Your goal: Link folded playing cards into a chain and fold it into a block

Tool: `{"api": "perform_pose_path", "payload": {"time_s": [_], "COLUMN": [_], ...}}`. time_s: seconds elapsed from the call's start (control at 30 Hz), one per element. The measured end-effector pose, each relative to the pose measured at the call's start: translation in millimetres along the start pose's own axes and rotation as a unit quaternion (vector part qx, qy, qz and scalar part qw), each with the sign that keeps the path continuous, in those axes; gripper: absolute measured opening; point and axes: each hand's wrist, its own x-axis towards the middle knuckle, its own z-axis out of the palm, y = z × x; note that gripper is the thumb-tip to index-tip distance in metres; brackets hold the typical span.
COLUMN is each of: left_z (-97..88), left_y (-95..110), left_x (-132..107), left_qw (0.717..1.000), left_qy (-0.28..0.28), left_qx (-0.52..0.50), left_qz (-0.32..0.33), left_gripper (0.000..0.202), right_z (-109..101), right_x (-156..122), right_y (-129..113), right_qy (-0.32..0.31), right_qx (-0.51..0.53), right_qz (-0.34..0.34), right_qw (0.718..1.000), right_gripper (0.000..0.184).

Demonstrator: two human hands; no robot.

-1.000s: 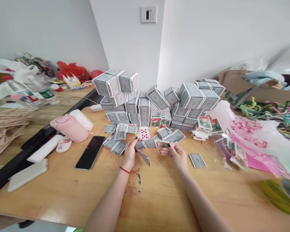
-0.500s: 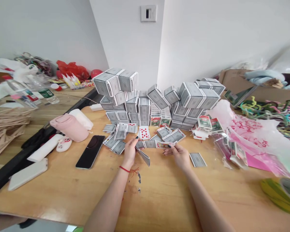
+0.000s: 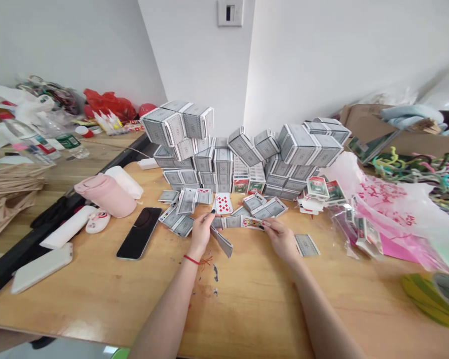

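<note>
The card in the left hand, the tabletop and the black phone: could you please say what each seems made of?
Card: probably thin paperboard, by its slim edge; finish unclear. Tabletop: wood or laminate, satin, softly reflecting light. Phone: front likely glass, glossy, showing reflections.

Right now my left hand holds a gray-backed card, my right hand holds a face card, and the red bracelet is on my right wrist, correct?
Not quite: the head view shows the red bracelet on your left wrist. The rest stands: your left hand holds a gray-backed card, and your right hand holds a face card.
</note>
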Motion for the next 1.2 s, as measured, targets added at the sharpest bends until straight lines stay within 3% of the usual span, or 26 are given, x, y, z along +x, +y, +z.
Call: {"api": "perform_pose_path", "payload": {"time_s": [0.17, 0.7, 1.2], "left_z": [-1.4, 0.3, 5.0], "left_y": [0.9, -3.3, 3.4], "left_x": [1.0, 0.3, -6.5], "left_qw": [1.000, 0.999, 0.999], "left_qy": [0.015, -0.012, -0.031], "left_qx": [0.016, 0.024, 0.009], "left_qz": [0.011, 0.022, 0.003], "left_gripper": [0.026, 0.026, 0.023], "right_z": [5.8, 11.4, 0.3], "right_x": [-5.9, -8.1, -2.1], "right_y": [2.7, 3.6, -1.7], "right_qy": [-0.046, -0.030, -0.075], "right_qx": [0.059, 0.085, 0.108], "right_qz": [0.075, 0.081, 0.094], "right_qw": [0.994, 0.993, 0.987], "right_gripper": [0.025, 0.022, 0.020]}}
